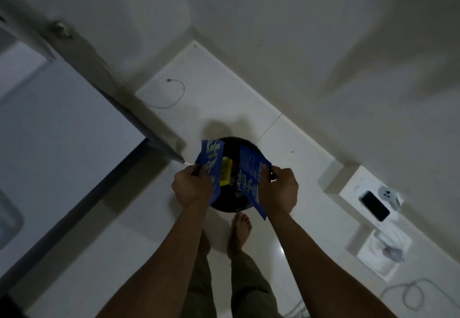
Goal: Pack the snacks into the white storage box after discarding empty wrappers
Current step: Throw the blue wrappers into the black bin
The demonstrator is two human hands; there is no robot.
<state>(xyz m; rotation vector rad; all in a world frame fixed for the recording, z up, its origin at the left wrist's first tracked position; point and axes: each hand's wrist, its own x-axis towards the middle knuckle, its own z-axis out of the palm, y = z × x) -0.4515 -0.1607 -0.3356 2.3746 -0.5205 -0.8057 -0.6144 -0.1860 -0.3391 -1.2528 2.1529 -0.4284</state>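
I stand over a round black bin [225, 207] on the white tiled floor. My left hand [193, 186] grips a flat blue snack wrapper [212, 161] over the bin's left side. Over the right side, my right hand [278, 188] holds a second blue wrapper [251, 178]. Both wrappers hang upright above the bin's opening. Between them, inside the bin, lies a yellow packet [226, 174] among dark rubbish. The white storage box is not in view.
A bed with a pale sheet [49, 128] fills the left side. White walls meet in a corner behind the bin. A black phone [375, 206] lies on a low ledge at right. Cables [174, 93] lie on the floor. My bare foot [240, 230] is just behind the bin.
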